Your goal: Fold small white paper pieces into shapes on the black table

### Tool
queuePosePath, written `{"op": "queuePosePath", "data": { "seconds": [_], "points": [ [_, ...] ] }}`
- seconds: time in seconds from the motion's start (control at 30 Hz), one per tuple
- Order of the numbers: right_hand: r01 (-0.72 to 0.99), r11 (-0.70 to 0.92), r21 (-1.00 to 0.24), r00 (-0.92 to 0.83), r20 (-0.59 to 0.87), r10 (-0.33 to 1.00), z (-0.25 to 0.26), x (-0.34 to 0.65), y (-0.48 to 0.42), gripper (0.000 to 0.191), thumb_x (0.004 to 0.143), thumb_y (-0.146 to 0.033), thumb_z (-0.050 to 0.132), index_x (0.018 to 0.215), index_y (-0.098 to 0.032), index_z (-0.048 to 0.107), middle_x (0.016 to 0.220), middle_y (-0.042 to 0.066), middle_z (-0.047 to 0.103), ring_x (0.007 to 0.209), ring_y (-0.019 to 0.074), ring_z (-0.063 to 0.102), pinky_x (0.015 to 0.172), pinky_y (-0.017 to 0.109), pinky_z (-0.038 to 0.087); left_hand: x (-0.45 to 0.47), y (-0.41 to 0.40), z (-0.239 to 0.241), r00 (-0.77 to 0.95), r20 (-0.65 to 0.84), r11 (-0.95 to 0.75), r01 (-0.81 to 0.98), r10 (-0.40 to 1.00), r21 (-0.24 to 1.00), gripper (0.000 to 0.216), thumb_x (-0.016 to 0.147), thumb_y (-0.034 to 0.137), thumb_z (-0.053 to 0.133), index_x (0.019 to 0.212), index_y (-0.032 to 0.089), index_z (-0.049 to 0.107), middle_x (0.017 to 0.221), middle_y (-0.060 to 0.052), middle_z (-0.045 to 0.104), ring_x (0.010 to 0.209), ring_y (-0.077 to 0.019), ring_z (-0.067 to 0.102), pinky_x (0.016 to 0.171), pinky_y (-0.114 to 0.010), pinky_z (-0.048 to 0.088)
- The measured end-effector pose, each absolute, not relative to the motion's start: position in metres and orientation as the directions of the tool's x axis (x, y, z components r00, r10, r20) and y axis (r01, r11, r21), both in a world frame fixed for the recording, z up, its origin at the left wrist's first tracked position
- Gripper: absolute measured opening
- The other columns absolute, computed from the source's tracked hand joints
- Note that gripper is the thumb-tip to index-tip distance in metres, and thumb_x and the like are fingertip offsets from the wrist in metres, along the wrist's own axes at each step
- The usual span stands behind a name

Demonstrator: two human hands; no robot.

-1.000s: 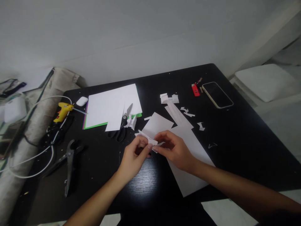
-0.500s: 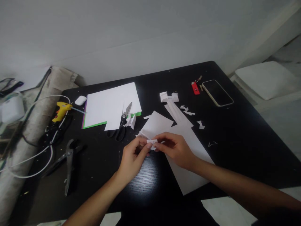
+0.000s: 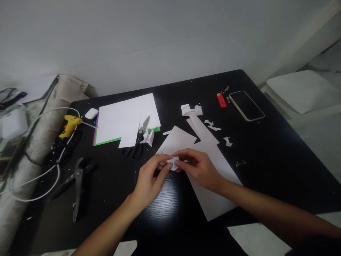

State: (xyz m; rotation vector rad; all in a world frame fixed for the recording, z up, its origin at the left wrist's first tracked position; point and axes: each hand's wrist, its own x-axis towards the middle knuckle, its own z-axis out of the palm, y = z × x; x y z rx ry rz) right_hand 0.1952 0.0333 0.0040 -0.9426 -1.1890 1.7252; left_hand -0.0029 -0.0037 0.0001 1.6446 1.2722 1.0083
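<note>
Pinching paper piece [image 3: 172,162] with left hand [image 3: 149,179], right hand [image 3: 199,170].

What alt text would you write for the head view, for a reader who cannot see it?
The left hand and right hand pinch a small white paper piece over a black table. Paper sheets, scissors, a yellow glue gun and a phone lie nearby.

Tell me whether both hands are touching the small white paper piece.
Touching. The head view shows the left hand and right hand each pinching the small white paper piece between fingertips, no gap visible.
</note>
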Motion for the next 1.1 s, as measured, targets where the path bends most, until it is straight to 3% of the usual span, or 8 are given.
{"op": "queuePosePath", "data": {
  "seconds": [0.17, 0.3, 0.47, 0.7, 0.97, 1.1],
  "points": [
    [-0.208, -0.231, -0.950, -0.352, -0.148, 0.924, 0.005, 0.196, 0.034, 0.023, 0.085, -0.030, 0.082, 0.106, -0.022, 0.076, 0.092, 0.003, 0.073, 0.076, 0.0155, 0.073, 0.071, 0.030, 0.067, -0.007, -0.002, 0.002, 0.193, 0.123, -0.182, 0.329, 0.973, 0.927, 0.020, 0.099, 0.020, 0.065, 0.118, 0.024, 0.063, 0.096, -0.001, 0.068, 0.080, -0.0131, 0.069, 0.075, -0.025, 0.056],
    [-0.183, -0.211, -0.960, -0.358, -0.134, 0.924, 0.006, 0.197, 0.035, 0.018, 0.085, -0.029, 0.081, 0.102, -0.022, 0.078, 0.091, 0.003, 0.074, 0.075, 0.0143, 0.072, 0.072, 0.028, 0.066, -0.011, 0.000, 0.007, 0.314, 0.139, -0.244, 0.324, 0.939, 0.914, 0.024, 0.099, 0.019, 0.065, 0.122, 0.023, 0.061, 0.102, -0.003, 0.069, 0.085, -0.0135, 0.068, 0.078, -0.025, 0.056],
    [-0.177, -0.216, -0.960, -0.373, -0.137, 0.917, 0.005, 0.197, 0.035, 0.017, 0.085, -0.028, 0.081, 0.101, -0.023, 0.080, 0.087, 0.002, 0.075, 0.072, 0.0139, 0.071, 0.071, 0.028, 0.065, -0.017, 0.006, 0.015, 0.430, 0.156, -0.324, 0.350, 0.889, 0.879, 0.012, 0.098, 0.017, 0.066, 0.110, 0.022, 0.065, 0.099, -0.002, 0.070, 0.086, -0.0132, 0.066, 0.079, -0.025, 0.054],
    [-0.155, -0.234, -0.960, -0.390, -0.158, 0.907, 0.007, 0.197, 0.035, 0.017, 0.083, -0.030, 0.082, 0.098, -0.022, 0.081, 0.087, 0.002, 0.078, 0.070, 0.0134, 0.071, 0.071, 0.028, 0.063, -0.019, 0.011, 0.021, 0.542, 0.148, -0.360, 0.309, 0.827, 0.880, 0.009, 0.099, 0.017, 0.066, 0.107, 0.021, 0.068, 0.100, -0.003, 0.073, 0.092, -0.0143, 0.069, 0.085, -0.026, 0.053],
    [-0.112, -0.207, -0.972, -0.392, -0.148, 0.908, 0.008, 0.198, 0.034, 0.017, 0.084, -0.033, 0.083, 0.096, -0.021, 0.081, 0.084, 0.003, 0.078, 0.066, 0.0155, 0.072, 0.068, 0.031, 0.063, -0.021, 0.012, 0.025, 0.570, 0.130, -0.353, 0.301, 0.811, 0.886, 0.010, 0.101, 0.017, 0.062, 0.100, 0.021, 0.071, 0.094, -0.005, 0.073, 0.086, -0.0169, 0.070, 0.079, -0.029, 0.054],
    [-0.141, -0.205, -0.969, -0.374, -0.140, 0.917, 0.010, 0.197, 0.033, 0.017, 0.084, -0.033, 0.082, 0.096, -0.021, 0.080, 0.082, 0.003, 0.077, 0.067, 0.0156, 0.072, 0.069, 0.032, 0.064, -0.018, 0.008, 0.021, 0.494, 0.156, -0.348, 0.325, 0.855, 0.880, 0.009, 0.100, 0.017, 0.061, 0.099, 0.020, 0.070, 0.093, -0.006, 0.072, 0.084, -0.0170, 0.070, 0.078, -0.028, 0.055]
  ]
}}
